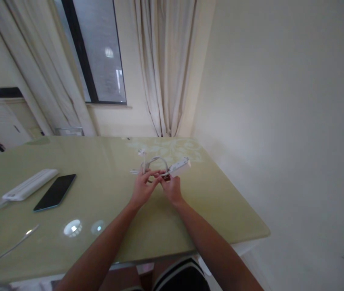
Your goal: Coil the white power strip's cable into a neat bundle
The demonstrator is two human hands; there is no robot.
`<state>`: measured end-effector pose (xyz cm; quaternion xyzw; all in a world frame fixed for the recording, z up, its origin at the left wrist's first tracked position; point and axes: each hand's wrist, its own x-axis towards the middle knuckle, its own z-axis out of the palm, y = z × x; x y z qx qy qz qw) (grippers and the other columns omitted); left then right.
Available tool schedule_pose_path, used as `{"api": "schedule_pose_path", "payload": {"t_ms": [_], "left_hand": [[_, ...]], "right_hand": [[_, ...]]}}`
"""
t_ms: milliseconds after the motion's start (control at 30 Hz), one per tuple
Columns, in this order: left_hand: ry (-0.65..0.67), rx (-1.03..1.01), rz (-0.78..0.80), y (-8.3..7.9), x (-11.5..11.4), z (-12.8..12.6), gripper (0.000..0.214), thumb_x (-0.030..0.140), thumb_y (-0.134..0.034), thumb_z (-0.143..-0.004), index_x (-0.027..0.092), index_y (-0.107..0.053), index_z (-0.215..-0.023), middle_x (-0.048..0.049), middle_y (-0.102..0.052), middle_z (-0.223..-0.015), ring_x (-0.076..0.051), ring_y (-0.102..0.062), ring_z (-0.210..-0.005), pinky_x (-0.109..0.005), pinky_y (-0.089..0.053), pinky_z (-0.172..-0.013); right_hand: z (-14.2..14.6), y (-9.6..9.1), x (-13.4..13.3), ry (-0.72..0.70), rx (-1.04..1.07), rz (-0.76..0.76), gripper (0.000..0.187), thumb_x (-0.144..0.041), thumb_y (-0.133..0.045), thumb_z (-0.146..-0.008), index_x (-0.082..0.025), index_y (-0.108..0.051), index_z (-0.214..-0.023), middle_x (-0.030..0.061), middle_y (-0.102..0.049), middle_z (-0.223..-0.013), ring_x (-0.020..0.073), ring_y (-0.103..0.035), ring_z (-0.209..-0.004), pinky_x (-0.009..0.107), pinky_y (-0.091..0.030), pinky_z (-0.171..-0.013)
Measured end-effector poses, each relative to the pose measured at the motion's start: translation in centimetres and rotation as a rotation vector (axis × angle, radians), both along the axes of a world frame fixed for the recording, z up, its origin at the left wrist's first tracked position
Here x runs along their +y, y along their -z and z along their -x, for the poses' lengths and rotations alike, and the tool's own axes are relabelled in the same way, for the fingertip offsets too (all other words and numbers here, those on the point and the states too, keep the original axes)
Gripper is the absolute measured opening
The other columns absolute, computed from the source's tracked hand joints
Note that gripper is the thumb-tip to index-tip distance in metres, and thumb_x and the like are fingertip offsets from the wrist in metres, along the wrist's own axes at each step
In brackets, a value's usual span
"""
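A white cable (156, 158) is looped in a coil above the table, and both of my hands are at its near side. My left hand (143, 186) is closed on the cable at the left of the loop, with a plug (141, 152) sticking up beyond it. My right hand (172, 189) pinches the cable at the right, and its fingertips meet those of the left. Just beyond the right hand lies a white power strip (179, 165), tilted up to the right. What the fingertips grip exactly is partly hidden.
On the left of the glossy greenish table (220, 206) lie a black phone (55, 192) and a long white power strip (32, 184). A thin white charging cable (11, 248) runs near the front left edge. A wall (296, 141) borders the right side.
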<state>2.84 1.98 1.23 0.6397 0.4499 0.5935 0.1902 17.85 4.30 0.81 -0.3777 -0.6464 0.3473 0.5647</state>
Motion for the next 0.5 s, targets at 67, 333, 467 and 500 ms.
{"api": "schedule_pose_path", "payload": {"t_ms": [67, 333, 467, 500], "left_hand": [[-0.025, 0.032, -0.02, 0.0, -0.1, -0.1, 0.026, 0.045, -0.078, -0.085, 0.026, -0.083, -0.102, -0.0059, -0.057, -0.096, -0.015, -0.049, -0.074, -0.025, -0.042, -0.057], [-0.119, -0.145, -0.04, -0.5, 0.1, 1.6, 0.024, 0.033, -0.08, -0.083, 0.022, -0.079, -0.104, -0.0023, -0.058, -0.085, -0.012, -0.039, -0.059, -0.025, -0.036, -0.056], [-0.295, -0.257, -0.054, -0.1, 1.0, 3.5, 0.024, 0.033, -0.072, -0.089, 0.021, -0.075, -0.109, -0.0008, -0.057, -0.084, -0.012, -0.039, -0.058, -0.025, -0.033, -0.056], [-0.323, -0.286, -0.045, 0.1, 1.3, 4.0, 0.023, 0.033, -0.071, -0.089, 0.021, -0.074, -0.109, -0.0006, -0.057, -0.083, -0.012, -0.039, -0.059, -0.025, -0.032, -0.056]], "right_hand": [[0.2, -0.1, -0.3, -0.069, 0.014, -0.001, 0.027, -0.046, -0.076, -0.085, -0.021, -0.076, -0.092, 0.0072, -0.077, -0.086, 0.0221, -0.073, -0.078, 0.032, -0.057, -0.077], [-0.1, 0.2, 0.2, -0.123, 0.052, 0.116, 0.03, -0.04, -0.077, -0.083, -0.021, -0.074, -0.105, 0.0041, -0.075, -0.09, 0.0162, -0.068, -0.074, 0.026, -0.052, -0.067], [0.1, 0.3, 1.1, -0.134, 0.269, 0.228, 0.042, -0.051, -0.082, -0.073, -0.018, -0.071, -0.098, 0.005, -0.074, -0.088, 0.0173, -0.067, -0.08, 0.026, -0.052, -0.067], [0.0, 0.3, 1.4, -0.105, 0.335, 0.256, 0.044, -0.054, -0.081, -0.073, -0.018, -0.07, -0.096, 0.0054, -0.074, -0.089, 0.0175, -0.067, -0.082, 0.026, -0.053, -0.067]]}}
